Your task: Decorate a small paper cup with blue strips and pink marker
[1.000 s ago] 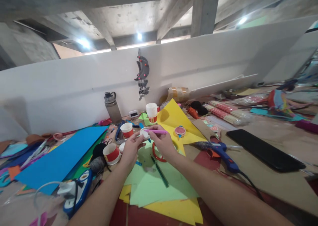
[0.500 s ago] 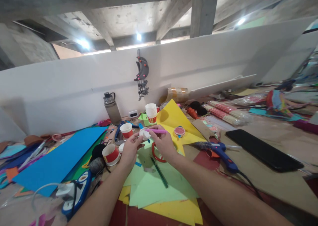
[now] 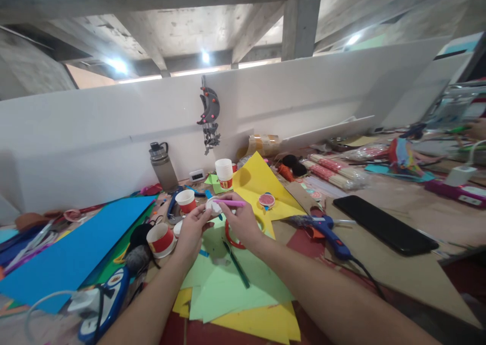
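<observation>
L hand (image 3: 195, 226) pinches a small white disc (image 3: 213, 207) w/ thumb & fingers, gripping it by the near edge, prob so its upper face stays clear. R hand (image 3: 240, 221) grips a pink pen (image 3: 232, 203) between thumb & fingers, almost level, far end laid over the disc. Can't tell at this size if tip actually touches or sits just above. Hands close together, disc up off the table between them; looks like a hold for fine control, L steadying, R guiding

Below: light green paper (image 3: 212, 289) over yellow scraps, maybe there to save the tabletop; dark green pen (image 3: 239, 269) lies across it, loose. Red tape roll (image 3: 229, 233) partly behind R hand. Paper cup (image 3: 161, 238) and a 2nd cup (image 3: 186, 202) stand L of the hands, mouths up, within easy reach; white cup stack (image 3: 224, 170) further back, prob nested to save room. Red-patterned disc (image 3: 267, 200) rests on yellow sheet (image 3: 248, 173), R of hands, in plain sight

Glue gun (image 3: 334, 238) lies R of R forearm, nozzle pointing L, cord trailing to near side, handle toward person, handy for a R-hand pickup. Black phone (image 3: 383, 224) flat on brown cardboard (image 3: 410, 284), out of the forearm's way
</observation>
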Motion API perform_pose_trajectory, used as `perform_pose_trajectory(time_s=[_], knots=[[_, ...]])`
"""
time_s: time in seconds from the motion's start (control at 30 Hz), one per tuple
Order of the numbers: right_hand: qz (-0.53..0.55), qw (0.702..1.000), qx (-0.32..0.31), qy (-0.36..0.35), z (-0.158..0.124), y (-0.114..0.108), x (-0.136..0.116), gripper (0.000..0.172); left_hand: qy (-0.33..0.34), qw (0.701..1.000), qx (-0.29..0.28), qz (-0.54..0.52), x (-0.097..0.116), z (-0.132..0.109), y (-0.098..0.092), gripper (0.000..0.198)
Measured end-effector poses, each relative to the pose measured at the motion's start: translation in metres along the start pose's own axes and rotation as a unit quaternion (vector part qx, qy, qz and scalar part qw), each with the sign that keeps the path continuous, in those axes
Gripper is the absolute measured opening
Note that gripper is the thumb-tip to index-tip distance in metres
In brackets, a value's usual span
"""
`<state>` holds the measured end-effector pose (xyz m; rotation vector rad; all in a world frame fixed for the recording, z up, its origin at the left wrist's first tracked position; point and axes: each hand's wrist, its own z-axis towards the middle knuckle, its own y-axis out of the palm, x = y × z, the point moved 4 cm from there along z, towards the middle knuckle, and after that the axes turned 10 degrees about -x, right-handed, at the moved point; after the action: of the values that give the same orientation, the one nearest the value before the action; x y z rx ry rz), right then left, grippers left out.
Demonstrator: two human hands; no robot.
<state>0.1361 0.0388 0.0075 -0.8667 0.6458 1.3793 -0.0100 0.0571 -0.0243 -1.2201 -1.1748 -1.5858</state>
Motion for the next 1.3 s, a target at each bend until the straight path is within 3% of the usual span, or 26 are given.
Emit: perform_pose_trajectory(time_s=[0.63,0.83,1.03,1.3], knots=[[0.021,1.000,0.012,0.007,-0.0029,-0.0006,-0.0003,0.020,0.008,1.000,-0.001,-0.001,0.0008,-0.0048,0.0042,0.042],[-0.011,1.000,0.000,0.016,-0.0043,-0.0010,0.0023,0.023,0.007,1.000,-0.006,-0.003,0.0008,-0.0074,0.0063,0.041],[-0.097,0.995,-0.016,-0.033,-0.0057,0.0018,-0.0002,0.019,0.012,1.000,0.001,0.021,0.0020,-0.0081,0.0065,0.036],[-0.094,0.995,-0.006,-0.016,-0.0046,-0.0013,0.0013,0.021,0.006,1.000,0.012,0.015,0.0004,-0.0069,0.0050,0.038]])
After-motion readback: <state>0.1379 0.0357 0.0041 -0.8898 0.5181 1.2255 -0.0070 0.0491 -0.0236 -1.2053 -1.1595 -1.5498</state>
